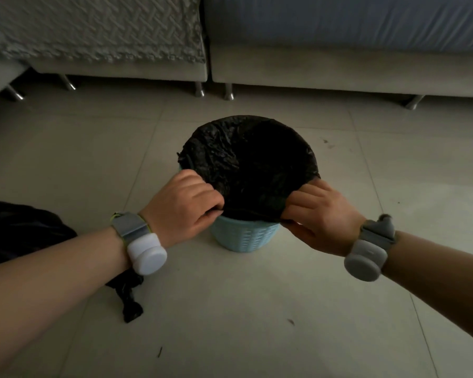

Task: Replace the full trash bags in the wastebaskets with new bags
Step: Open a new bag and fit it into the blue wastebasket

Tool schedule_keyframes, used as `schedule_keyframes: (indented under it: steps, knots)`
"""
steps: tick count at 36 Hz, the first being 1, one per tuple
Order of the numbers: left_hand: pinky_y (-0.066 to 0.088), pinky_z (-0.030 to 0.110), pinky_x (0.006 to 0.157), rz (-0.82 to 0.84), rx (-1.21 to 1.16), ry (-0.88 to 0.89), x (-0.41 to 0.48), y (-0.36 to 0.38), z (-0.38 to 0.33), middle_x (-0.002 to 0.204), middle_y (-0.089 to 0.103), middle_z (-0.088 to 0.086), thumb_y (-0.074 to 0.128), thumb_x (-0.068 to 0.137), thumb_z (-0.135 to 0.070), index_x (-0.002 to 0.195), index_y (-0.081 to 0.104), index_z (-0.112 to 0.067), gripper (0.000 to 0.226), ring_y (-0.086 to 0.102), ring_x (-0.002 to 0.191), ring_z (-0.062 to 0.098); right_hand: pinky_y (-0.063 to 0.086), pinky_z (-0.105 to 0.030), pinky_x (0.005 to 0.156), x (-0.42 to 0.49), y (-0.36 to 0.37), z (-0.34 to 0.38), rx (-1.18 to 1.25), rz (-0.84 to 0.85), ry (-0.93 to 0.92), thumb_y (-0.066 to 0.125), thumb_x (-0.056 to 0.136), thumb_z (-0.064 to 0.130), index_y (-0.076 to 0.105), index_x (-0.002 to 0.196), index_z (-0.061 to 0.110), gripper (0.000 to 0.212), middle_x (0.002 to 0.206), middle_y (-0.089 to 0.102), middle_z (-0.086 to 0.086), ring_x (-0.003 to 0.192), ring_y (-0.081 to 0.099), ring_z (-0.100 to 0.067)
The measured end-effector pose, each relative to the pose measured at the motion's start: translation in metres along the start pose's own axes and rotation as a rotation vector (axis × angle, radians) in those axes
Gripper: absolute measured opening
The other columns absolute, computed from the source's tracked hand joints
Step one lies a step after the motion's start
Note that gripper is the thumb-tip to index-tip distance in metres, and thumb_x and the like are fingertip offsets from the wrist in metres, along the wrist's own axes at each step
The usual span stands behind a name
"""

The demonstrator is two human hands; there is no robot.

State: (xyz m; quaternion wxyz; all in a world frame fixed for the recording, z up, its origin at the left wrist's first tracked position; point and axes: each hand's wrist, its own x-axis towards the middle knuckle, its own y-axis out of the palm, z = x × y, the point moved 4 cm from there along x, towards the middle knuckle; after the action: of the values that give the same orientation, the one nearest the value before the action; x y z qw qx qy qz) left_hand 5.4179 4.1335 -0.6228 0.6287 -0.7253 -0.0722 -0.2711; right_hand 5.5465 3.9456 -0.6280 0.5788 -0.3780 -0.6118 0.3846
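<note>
A light blue woven wastebasket [243,237] stands on the tiled floor in the middle of the view. A black trash bag [246,159] lines it, its mouth spread over the far rim. My left hand [187,205] pinches the bag's near edge at the basket's left side. At the right side my right hand [316,214] grips the same edge. The stretch of edge between my hands hangs just inside the near rim. A tied black bag [25,230] lies on the floor at the left, partly hidden under my left forearm.
A grey sofa [339,69] on metal legs runs along the back, with a textured throw [99,28] on its left part. Pale floor tiles [257,309] surround the basket, with a few small specks of debris.
</note>
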Motion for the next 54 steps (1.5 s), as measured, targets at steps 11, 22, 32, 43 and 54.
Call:
schedule_keyframes:
  steps: [11, 22, 32, 43, 54]
  knots:
    - [0.039, 0.035, 0.079, 0.037, 0.043, 0.038, -0.044, 0.013, 0.021, 0.07, 0.061, 0.001, 0.048, 0.095, -0.032, 0.08, 0.064, -0.015, 0.028, 0.054, 0.067, 0.021, 0.041, -0.034, 0.065, 0.001, 0.013, 0.017, -0.056, 0.06, -0.123, 0.059, 0.089, 0.019, 0.068, 0.08, 0.017, 0.013, 0.069, 0.055, -0.002, 0.061, 0.049, -0.026]
    - [0.034, 0.005, 0.061, -0.246, -0.331, -0.926, -0.054, 0.009, 0.065, 0.074, 0.051, -0.007, 0.049, 0.092, -0.027, 0.085, 0.052, -0.014, 0.016, 0.046, 0.065, 0.006, 0.046, -0.034, 0.064, 0.043, -0.002, 0.036, 0.122, 0.005, 0.018, 0.055, 0.091, 0.027, 0.069, 0.091, 0.016, 0.018, 0.086, 0.063, -0.004, 0.071, 0.055, -0.024]
    - [0.05, 0.028, 0.066, -0.327, -1.109, -1.44, -0.043, 0.046, 0.086, 0.087, 0.062, 0.006, 0.047, 0.096, -0.033, 0.09, 0.06, -0.012, 0.026, 0.06, 0.08, 0.022, 0.049, -0.039, 0.087, 0.086, 0.042, 0.063, 0.209, 0.393, 0.197, 0.046, 0.094, 0.031, 0.043, 0.139, 0.023, 0.046, 0.128, 0.055, -0.003, 0.111, 0.057, -0.03]
    - [0.053, 0.029, 0.058, -0.387, -0.988, -1.415, -0.05, 0.033, 0.102, 0.069, 0.055, 0.007, 0.046, 0.097, -0.029, 0.075, 0.056, -0.01, 0.031, 0.054, 0.056, 0.019, 0.054, -0.036, 0.054, 0.078, 0.046, 0.061, 0.179, 0.348, 0.213, 0.033, 0.082, 0.033, 0.062, 0.121, 0.021, 0.05, 0.09, 0.07, 0.001, 0.074, 0.067, -0.026]
    - [0.055, 0.03, 0.057, -0.452, -0.925, -1.518, -0.046, 0.031, 0.118, 0.09, 0.06, 0.012, 0.05, 0.095, -0.013, 0.093, 0.055, -0.01, 0.006, 0.061, 0.077, 0.025, 0.054, -0.032, 0.051, 0.079, 0.046, 0.062, 0.203, 0.323, 0.2, 0.033, 0.085, 0.031, 0.062, 0.12, 0.018, 0.047, 0.086, 0.07, 0.001, 0.069, 0.067, -0.023]
